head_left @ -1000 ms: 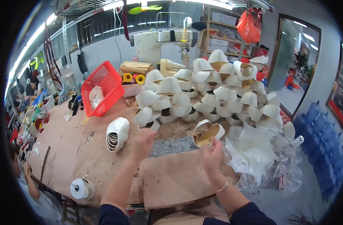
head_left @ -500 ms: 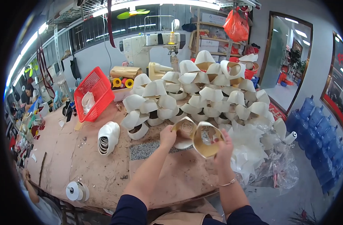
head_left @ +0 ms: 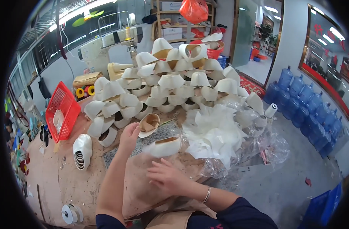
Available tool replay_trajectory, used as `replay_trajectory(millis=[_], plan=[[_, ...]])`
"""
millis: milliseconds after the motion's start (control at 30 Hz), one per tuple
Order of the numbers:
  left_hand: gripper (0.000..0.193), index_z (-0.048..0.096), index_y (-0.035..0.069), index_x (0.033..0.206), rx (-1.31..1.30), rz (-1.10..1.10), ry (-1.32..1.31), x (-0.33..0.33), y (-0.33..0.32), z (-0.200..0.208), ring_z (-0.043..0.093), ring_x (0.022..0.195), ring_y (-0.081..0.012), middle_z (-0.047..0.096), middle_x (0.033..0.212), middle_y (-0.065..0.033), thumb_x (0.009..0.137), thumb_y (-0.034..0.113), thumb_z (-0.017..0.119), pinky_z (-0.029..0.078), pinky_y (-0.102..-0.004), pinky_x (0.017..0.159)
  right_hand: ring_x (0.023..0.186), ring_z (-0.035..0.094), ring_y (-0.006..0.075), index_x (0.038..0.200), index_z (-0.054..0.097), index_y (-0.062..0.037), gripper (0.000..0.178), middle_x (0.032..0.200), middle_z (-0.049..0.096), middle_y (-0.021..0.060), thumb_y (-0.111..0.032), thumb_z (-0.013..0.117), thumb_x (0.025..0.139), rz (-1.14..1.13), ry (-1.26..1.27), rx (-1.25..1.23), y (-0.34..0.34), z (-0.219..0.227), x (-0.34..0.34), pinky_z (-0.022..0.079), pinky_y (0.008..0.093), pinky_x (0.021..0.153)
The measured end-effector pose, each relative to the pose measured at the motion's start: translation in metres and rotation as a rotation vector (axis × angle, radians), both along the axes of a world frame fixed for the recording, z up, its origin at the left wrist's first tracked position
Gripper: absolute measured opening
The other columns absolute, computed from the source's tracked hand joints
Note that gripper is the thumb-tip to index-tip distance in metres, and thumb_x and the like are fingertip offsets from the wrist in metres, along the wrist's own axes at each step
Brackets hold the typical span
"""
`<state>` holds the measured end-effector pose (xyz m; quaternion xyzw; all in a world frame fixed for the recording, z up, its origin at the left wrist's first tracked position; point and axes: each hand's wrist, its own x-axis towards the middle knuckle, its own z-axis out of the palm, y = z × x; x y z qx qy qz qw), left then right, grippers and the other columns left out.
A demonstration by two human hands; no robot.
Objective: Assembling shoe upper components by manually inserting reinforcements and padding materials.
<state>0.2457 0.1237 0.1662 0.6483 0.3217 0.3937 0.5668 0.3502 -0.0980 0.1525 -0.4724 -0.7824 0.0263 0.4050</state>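
My left hand (head_left: 129, 136) is closed at the left edge of a white shoe upper (head_left: 147, 133), whose tan lining faces up. A second white shoe upper (head_left: 166, 148), slightly blurred, is just right of it, over the near edge of the grey speckled slab (head_left: 111, 156). My right hand (head_left: 168, 178) is below that second upper, its fingers apart and holding nothing. Behind both hands rises a large heap of similar white uppers (head_left: 170, 82).
White leafy sheets (head_left: 212, 129) and crumpled clear plastic (head_left: 254, 149) are right of the hands. Left are a stack of nested white uppers (head_left: 82, 150) and a red basket (head_left: 67, 114). A white thread cone (head_left: 271, 110) and blue water bottles (head_left: 308, 105) are farther right.
The view has swung right. The two uppers held up between my hands have come apart; my right hand has let go of its one and drawn back toward me.
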Motion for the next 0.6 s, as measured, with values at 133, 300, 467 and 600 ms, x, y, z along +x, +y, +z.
replay_trajectory(millis=[133, 300, 467, 600], plan=[[0.03, 0.06, 0.0, 0.112, 0.765, -0.076, 0.31, 0.023, -0.057, 0.033, 0.057, 0.105, -0.0188, 0.052, 0.126, -0.0123, 0.085, 0.012, 0.065, 0.046, -0.0297, 0.088, 0.094, 0.061, 0.0324, 0.091, 0.065, -0.0035, 0.014, 0.095, 0.065, 0.0127, -0.002, 0.066, 0.077, -0.526, 0.108, 0.266, -0.022, 0.023, 0.105, 0.047, 0.0412, 0.083], [0.03, 0.062, 0.003, 0.109, 0.866, -0.447, 0.228, 0.109, -0.131, 0.033, 0.057, 0.106, -0.0325, 0.058, 0.117, -0.0154, 0.082, 0.017, 0.067, 0.046, -0.0387, 0.09, 0.082, 0.058, 0.0326, 0.093, 0.064, 0.0001, 0.013, 0.085, 0.062, 0.0171, -0.008, 0.06, 0.084, -1.173, 0.205, 0.338, -0.064, 0.007, 0.246, 0.045, 0.0401, 0.074], [0.03, 0.062, 0.003, 0.108, 0.848, -0.57, 0.119, 0.22, -0.171, 0.015, 0.061, 0.094, -0.0338, 0.062, 0.106, -0.016, 0.083, 0.02, 0.065, 0.048, -0.0387, 0.085, 0.066, 0.058, 0.014, 0.088, 0.068, 0.0, 0.016, 0.077, 0.066, 0.0058, -0.014, 0.061, 0.086, -0.912, 0.712, -0.261, -0.065, 0.015, 0.298, 0.047, 0.0279, 0.063], [0.026, 0.063, 0.002, 0.102, 0.702, -0.338, 0.125, 0.267, -0.192, 0.016, 0.063, 0.087, -0.0304, 0.064, 0.099, -0.0158, 0.082, 0.017, 0.066, 0.05, -0.0369, 0.077, 0.066, 0.056, 0.008, 0.088, 0.068, -0.0012, 0.018, 0.079, 0.066, 0.0019, -0.018, 0.061, 0.087, -0.687, 0.985, -0.331, -0.066, 0.024, 0.291, 0.045, 0.0222, 0.062]])
